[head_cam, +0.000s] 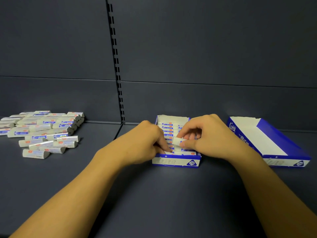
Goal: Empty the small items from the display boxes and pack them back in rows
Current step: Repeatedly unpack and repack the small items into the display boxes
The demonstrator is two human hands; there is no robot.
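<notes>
A blue and white display box [176,162] stands in the middle of the dark shelf, holding rows of wrapped white erasers [169,125]. My right hand [211,136] pinches one eraser [178,140] between thumb and fingers above the box's middle. My left hand [151,143] reaches into the box's left side, fingertips curled down on the erasers near the front wall. A second display box [277,143] lies to the right with only its white inside showing.
A loose pile of several wrapped erasers [44,131] lies at the left of the shelf. A slotted upright [116,62] runs up the grey back panel. Bare shelf surface lies in front of the boxes.
</notes>
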